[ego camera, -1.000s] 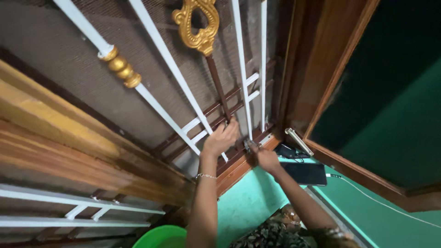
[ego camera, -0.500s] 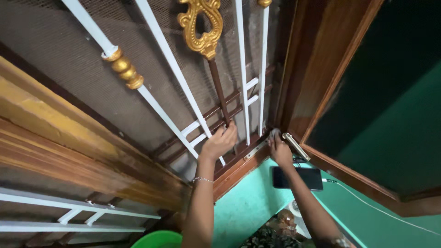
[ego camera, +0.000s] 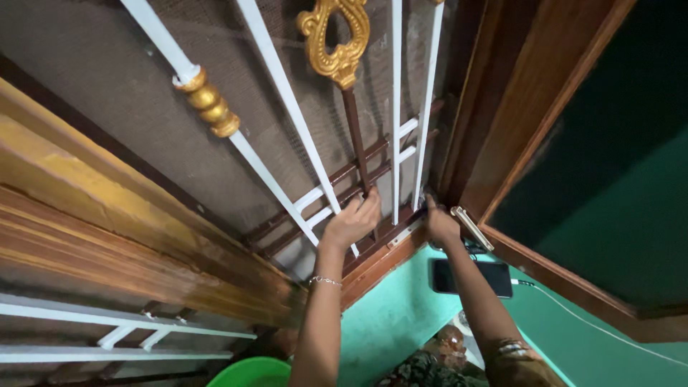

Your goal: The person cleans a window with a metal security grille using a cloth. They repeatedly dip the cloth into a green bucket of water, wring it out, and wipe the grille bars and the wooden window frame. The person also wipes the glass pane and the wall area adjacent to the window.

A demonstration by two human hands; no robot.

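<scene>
two hands work at a white-barred window grille (ego camera: pixel 279 79) in a wooden frame (ego camera: pixel 143 236): left hand (ego camera: pixel 352 221) grips the brown bar (ego camera: pixel 356 143), right hand (ego camera: pixel 441 226) presses the bottom corner, grip indistinct, beside the open shutter (ego camera: pixel 516 107) above a green wall (ego camera: pixel 390 315).

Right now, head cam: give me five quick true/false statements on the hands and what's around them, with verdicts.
1. The left hand rests on the window grille at the foot of the brown bar. True.
2. The right hand holds the phone. False: the dark phone lies apart on the green ledge, with a cable plugged in.
3. The left wrist carries a thin bracelet. True.
4. The ornament above the brown bar is silver. False: it is gold.
5. A green basin shows at the bottom edge. True.
</scene>
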